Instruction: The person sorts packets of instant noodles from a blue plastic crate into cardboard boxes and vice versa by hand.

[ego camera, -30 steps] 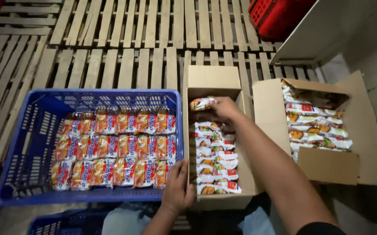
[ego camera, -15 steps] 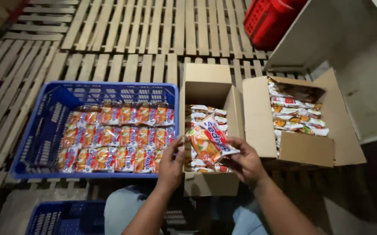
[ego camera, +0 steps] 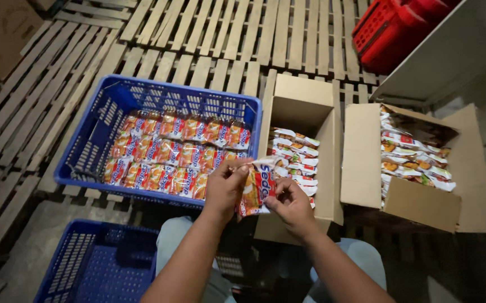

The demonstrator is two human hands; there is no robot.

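Holding one packet (ego camera: 256, 191) between both hands, left hand (ego camera: 226, 188) fingers clamped on its top edge, right hand (ego camera: 290, 205) fingers clamped on its lower side, packet over near corner of middle box (ego camera: 305, 101), blue crate (ego camera: 94, 146) of packets left, second box (ego camera: 366, 151) right.

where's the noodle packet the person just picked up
In the head view the noodle packet is held between the left hand and right hand, low centre, between the blue crate and the narrow cardboard box.
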